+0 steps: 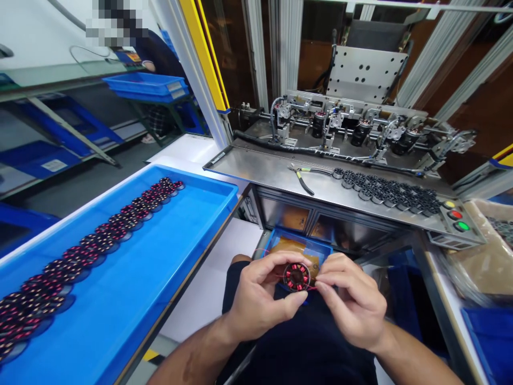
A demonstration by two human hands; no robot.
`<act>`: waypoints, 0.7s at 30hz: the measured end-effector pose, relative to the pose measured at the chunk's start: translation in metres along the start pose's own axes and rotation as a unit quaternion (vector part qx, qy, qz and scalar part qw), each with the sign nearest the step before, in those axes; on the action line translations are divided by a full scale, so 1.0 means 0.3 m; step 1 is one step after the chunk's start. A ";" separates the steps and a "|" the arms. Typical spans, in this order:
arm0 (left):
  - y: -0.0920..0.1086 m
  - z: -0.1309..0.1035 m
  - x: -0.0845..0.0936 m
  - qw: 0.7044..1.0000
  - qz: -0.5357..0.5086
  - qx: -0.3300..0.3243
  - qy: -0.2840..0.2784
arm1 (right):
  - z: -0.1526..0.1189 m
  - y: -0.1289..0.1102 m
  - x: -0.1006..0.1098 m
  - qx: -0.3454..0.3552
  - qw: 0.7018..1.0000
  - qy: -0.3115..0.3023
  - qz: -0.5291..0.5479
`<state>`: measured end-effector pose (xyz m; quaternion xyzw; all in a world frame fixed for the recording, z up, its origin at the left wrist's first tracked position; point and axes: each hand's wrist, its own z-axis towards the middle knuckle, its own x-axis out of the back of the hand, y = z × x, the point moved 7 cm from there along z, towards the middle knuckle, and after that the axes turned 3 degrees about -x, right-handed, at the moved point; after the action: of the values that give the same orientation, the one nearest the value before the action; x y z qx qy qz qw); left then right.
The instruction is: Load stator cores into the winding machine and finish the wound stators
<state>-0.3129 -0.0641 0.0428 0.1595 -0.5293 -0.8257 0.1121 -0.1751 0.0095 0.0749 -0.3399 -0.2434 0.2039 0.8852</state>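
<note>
Between the thumb and fingers of my left hand (266,291) is a round motor stator (297,277) wound with red wire, its open face turned up toward me. My right hand (350,297) is beside it, thumb and forefinger pinched on a red wire end (313,286) that comes off the stator's right side. Another thin red wire shows left of the stator, by my left fingers. Both hands are above my lap.
At left, a blue tray (176,256) bears rows of wound stators (86,251). Ahead, a metal ledge (256,168) carries cutting pliers (303,181) and many dark unwound cores (388,191) before a winding machine (360,125). Control buttons (456,215) sit right. Another person (158,53) is far left.
</note>
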 end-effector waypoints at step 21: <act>-0.060 -0.005 -0.050 0.972 -0.163 0.161 -0.055 | 0.108 -0.017 0.005 0.094 0.977 -0.168 0.092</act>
<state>-0.2989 -0.0526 0.0280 0.2140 -0.6275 -0.7443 -0.0803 -0.1913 0.0229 0.1000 -0.2369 -0.3359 0.3601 0.8375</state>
